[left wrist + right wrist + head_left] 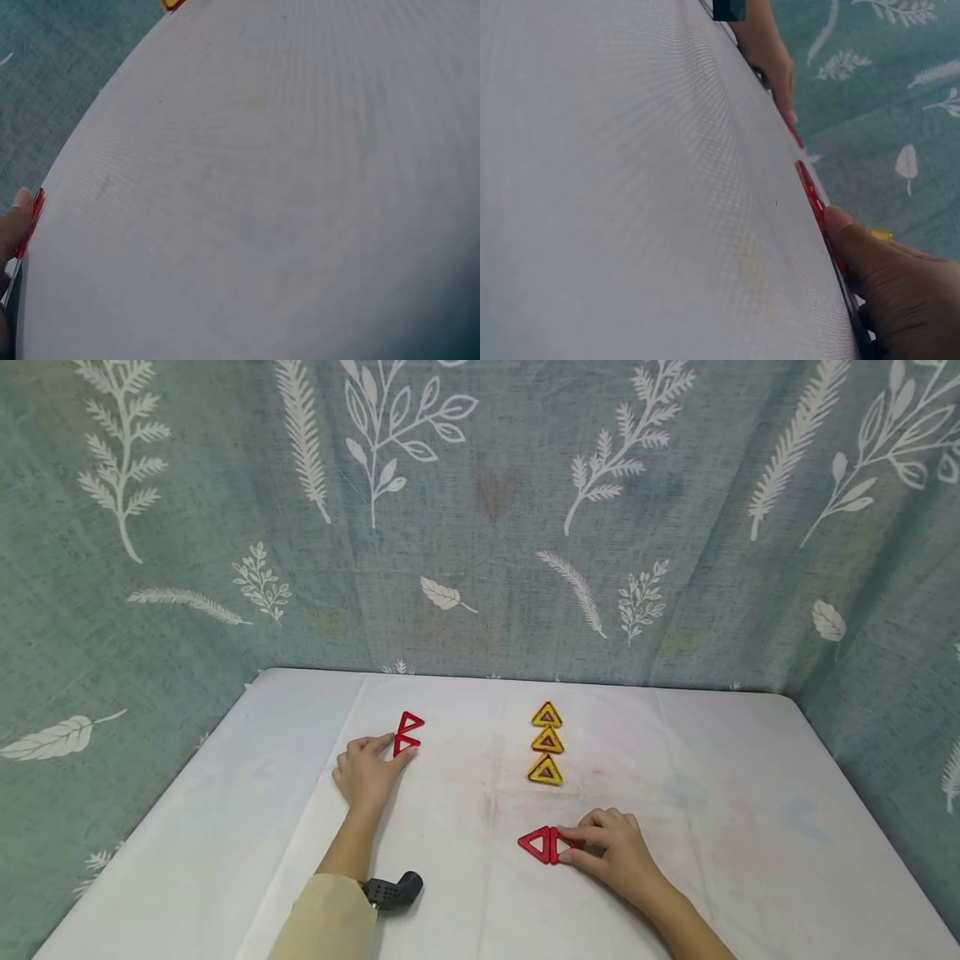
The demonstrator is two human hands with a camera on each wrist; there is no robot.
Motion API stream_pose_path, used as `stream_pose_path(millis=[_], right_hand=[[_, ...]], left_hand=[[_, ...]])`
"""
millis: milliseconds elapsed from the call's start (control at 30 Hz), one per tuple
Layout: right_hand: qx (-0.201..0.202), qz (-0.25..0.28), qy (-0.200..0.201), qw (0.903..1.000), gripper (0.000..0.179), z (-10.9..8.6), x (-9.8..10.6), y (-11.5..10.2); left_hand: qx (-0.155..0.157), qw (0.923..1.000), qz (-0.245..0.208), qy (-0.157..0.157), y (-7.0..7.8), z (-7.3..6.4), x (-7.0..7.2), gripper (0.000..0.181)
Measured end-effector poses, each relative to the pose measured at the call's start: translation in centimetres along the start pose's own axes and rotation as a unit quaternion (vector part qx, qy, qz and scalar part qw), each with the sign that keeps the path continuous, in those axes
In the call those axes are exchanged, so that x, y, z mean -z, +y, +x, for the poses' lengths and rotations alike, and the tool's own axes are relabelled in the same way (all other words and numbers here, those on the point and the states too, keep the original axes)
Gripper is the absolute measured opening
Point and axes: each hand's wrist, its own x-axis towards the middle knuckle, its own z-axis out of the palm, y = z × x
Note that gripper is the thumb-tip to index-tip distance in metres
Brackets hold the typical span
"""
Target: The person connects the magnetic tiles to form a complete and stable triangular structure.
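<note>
My left hand [369,772] pinches a red open-centred triangle [396,746] between thumb and forefinger. Just behind it a second red triangle [404,723] lies on the table, meeting it near one corner. Nearer the front, my right hand [615,852] grips another red triangle [553,846], its far corner covered by the fingertips. The flat side of that piece sits against the flat side of a red triangle [545,845] to its left, forming a diamond. In the right wrist view, the thumb [841,221] presses along the red edge.
Three yellow triangles with reddish centres stand in a column between the hands: a far one [547,724], a middle one [547,750] and a near one [545,780]. A white cloth covers the table [450,827]. Behind hangs a green leaf-patterned curtain [495,593]. A black device [393,892] is on the left wrist.
</note>
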Motion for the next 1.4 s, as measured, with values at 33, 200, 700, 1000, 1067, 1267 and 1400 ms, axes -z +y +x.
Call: stream_pose_path(millis=[33,200,700,1000,1067,1267,1400], right_hand=[[0.003,0.000,0.002,1.0000,0.033,0.0,0.0,0.0],[0.013,0.004,0.007,0.9999,0.033,0.0,0.2,-0.1],[-0.018,0.049,0.001,0.9987,0.030,-0.1,0.2,0.2],[-0.011,0.056,0.008,0.9983,0.030,0.1,0.2,0.1],[-0.008,0.057,0.009,0.9983,0.030,0.2,0.3,0.1],[-0.002,0.058,0.011,0.9983,0.030,0.2,0.4,0.1],[0.006,0.056,0.009,0.9984,0.030,0.1,0.4,0.0]], left_hand=[[0.003,1.0000,0.002,0.002,0.0,0.0,0.0,0.057],[0.012,0.9999,-0.006,0.011,0.0,0.0,0.0,0.042],[-0.045,0.9985,-0.031,-0.006,-0.4,-1.0,0.5,0.036],[-0.089,0.9943,-0.042,-0.041,-0.6,-2.1,0.8,0.034],[-0.097,0.9934,-0.040,-0.045,-0.6,-2.2,0.8,0.031],[-0.120,0.9894,-0.038,-0.073,-0.4,-2.9,0.9,0.029],[-0.140,0.9850,-0.047,-0.089,-0.3,-3.4,0.9,0.029]])
